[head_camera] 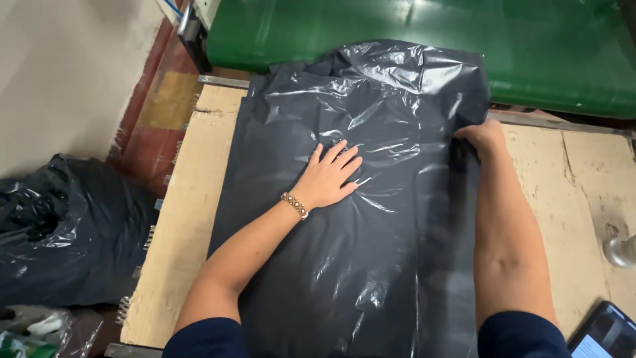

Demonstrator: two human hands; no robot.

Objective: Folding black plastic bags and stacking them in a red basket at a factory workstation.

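A stack of large black plastic bags (344,265) lies flat on a worn wooden table (185,219), its far end wrinkled and lapping onto a green belt. My left hand (328,176) rests flat on the middle of the plastic, fingers spread, with a beaded bracelet on the wrist. My right hand (483,136) sits at the stack's right edge, fingers curled over that edge and gripping the plastic.
A green conveyor belt (530,46) runs along the back. A heap of black bags (59,232) lies on the floor at the left. A phone (606,335) and a clear round object (621,252) rest at the table's right edge.
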